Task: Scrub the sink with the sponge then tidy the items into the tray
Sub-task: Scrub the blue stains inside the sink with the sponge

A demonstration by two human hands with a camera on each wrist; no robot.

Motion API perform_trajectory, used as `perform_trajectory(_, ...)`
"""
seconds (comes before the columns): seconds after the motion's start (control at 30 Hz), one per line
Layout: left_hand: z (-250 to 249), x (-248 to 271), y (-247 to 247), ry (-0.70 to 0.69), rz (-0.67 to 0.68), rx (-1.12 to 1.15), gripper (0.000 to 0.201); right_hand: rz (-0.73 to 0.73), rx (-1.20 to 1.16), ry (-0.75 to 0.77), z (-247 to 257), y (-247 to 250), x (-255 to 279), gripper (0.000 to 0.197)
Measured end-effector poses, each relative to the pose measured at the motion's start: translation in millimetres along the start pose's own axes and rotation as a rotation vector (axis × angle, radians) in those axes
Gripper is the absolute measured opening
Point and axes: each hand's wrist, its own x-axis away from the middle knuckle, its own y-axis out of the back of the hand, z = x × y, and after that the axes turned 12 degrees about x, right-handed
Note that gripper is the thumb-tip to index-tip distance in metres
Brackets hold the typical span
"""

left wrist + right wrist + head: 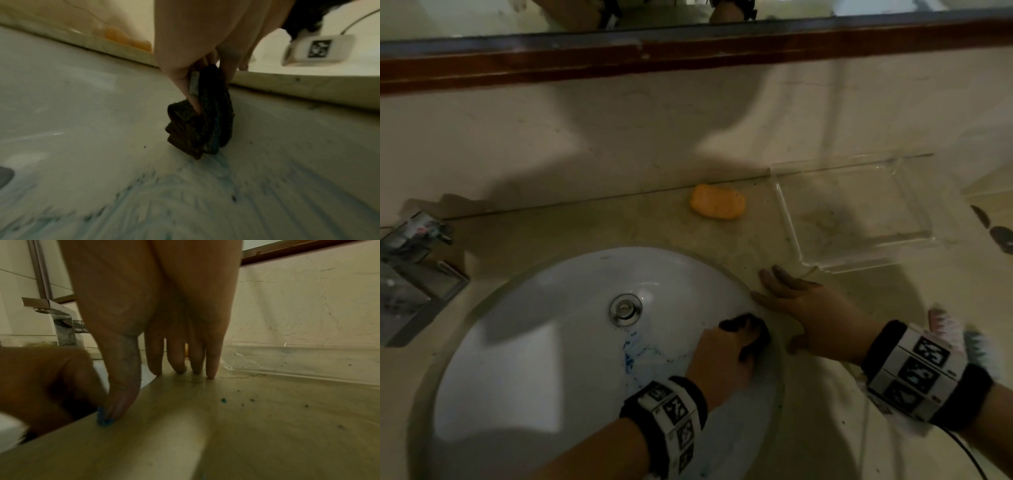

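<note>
Beige stone countertop (661,226) with inset white sink (544,342). Right hand (811,311) flat on it. Beyond the fingertips: clear tray (784,219); orange soap (717,201) further left.

Head camera: looking steeply down over sink (544,342) and counter (654,222). Wrist cameras: sitting low and close, looking along the fingers; both sharing the sink's right rim.

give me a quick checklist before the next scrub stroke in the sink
1. Left hand grips the sponge: ok.
2. Sponge touching the sink wall: ok.
3. Blue stain gone: not ok, streaks remain near the drain.
4. Right hand braced flat on the counter: ok.
5. Tray clear to receive items: ok.
6. Orange soap in the tray: not ok, it lies on the counter.
</note>
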Motion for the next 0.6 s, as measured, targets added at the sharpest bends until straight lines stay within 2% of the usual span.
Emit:
perform_trajectory(0.07, 13, 17, -7, -0.014, 0.205, -0.083, 0.033, 0.010, -0.006, 0.000, 1, 1, 0, 0.095)
perform_trajectory(0.17, 31, 33, -7, 0.198, 0.577, -0.144, 0.038, 0.005, -0.019, -0.012, 3, 3, 1, 0.094)
perform_trajectory(0.23, 28, 31, 6, 0.241, 0.695, -0.183, 0.043, 0.015, -0.017, -0.021, 4, 5, 3, 0.092)
perform_trajectory(0.3, 23, 21, 23, 0.202, 0.591, -0.150, 0.039, 0.011, -0.020, -0.023, 5, 5, 3, 0.093)
perform_trajectory(0.4, 22, -4, 42, 0.162, 0.212, -0.156, 0.041, -0.007, -0.020, -0.032, 6, 4, 3, 0.094)
perform_trajectory(0.43, 23, -13, 43, 0.160, 0.124, -0.161, 0.041, -0.006, -0.016, -0.033, 6, 3, 3, 0.094)
perform_trajectory(0.5, 28, -29, 38, 0.191, 0.103, -0.204, 0.042, -0.009, -0.012, -0.032, 5, 2, 3, 0.094)
perform_trajectory(0.6, 38, -35, 27, 0.195, 0.231, -0.246, 0.041, -0.008, -0.014, -0.028, 4, 2, 1, 0.094)
